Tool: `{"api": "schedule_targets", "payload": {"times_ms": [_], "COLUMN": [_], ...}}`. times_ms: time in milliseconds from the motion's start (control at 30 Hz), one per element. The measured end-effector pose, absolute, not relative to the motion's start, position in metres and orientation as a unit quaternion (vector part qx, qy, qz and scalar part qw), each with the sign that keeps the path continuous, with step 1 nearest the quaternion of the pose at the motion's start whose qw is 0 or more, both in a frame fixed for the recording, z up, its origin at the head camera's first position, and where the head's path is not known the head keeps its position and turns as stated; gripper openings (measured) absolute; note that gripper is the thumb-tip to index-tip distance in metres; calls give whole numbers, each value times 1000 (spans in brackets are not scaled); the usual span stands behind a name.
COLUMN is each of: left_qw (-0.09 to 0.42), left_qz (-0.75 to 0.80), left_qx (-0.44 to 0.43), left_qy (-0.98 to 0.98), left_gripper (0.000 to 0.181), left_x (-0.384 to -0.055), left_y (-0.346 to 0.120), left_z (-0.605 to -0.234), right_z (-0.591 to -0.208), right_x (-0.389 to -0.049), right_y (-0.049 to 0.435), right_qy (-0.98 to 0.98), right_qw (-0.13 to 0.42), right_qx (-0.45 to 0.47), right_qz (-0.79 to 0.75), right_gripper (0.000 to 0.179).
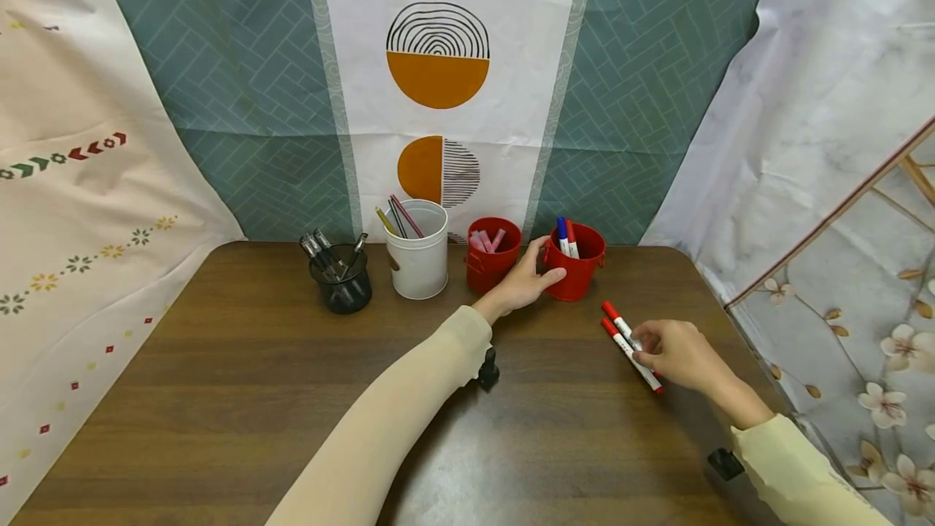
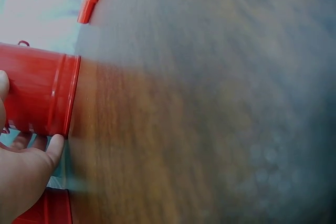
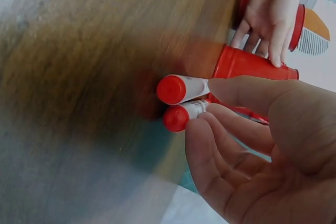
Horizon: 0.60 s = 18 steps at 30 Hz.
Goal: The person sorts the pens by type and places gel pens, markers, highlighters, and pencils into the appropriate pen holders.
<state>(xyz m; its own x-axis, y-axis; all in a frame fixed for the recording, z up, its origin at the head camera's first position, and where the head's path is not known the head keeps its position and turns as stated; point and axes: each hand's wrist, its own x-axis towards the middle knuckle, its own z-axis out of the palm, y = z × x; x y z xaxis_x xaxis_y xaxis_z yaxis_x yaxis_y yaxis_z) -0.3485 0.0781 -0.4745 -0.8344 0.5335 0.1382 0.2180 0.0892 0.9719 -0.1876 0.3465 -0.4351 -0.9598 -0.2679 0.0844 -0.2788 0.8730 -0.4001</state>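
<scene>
My left hand [image 1: 522, 282] grips the right-hand small red bucket [image 1: 575, 276] by its left side, thumb in front and the other fingers partly hidden behind. A blue-capped marker [image 1: 562, 235] and a red-capped marker [image 1: 572, 239] stand in that bucket. Two red-and-white markers [image 3: 184, 88] lie side by side on the table, right of and nearer than the bucket. Curled over their middle is my right hand [image 1: 679, 355], its thumb against one marker and its fingers against the other in the right wrist view. The fingers hide part of both barrels.
Left of the gripped bucket stands another red bucket [image 1: 491, 270] with pink sticks. Further left are a white bucket [image 1: 418, 266] holding pencils and a black cup [image 1: 346, 292] of pens. Patterned cloths hang behind the brown wooden table [image 1: 277, 396] and at both sides.
</scene>
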Motion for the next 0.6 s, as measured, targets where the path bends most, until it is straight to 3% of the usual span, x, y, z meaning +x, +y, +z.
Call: {"api": "schedule_targets", "payload": {"times_ms": [333,600], "left_qw": [126,124], "left_qz": [622,618], "left_qx": [259,265], "left_qy": [728,730], "left_gripper": [76,75], "left_x": [-346,-344], "left_y": [76,76], "left_z": [-474,-470], "right_z": [-439,-439], "right_x": [-188,-185], "right_y": [337,329], "right_qy": [-976,-978], "right_qw": [35,13], "right_qx": [147,150], "right_qz": [156,143], "right_gripper": [17,18]}}
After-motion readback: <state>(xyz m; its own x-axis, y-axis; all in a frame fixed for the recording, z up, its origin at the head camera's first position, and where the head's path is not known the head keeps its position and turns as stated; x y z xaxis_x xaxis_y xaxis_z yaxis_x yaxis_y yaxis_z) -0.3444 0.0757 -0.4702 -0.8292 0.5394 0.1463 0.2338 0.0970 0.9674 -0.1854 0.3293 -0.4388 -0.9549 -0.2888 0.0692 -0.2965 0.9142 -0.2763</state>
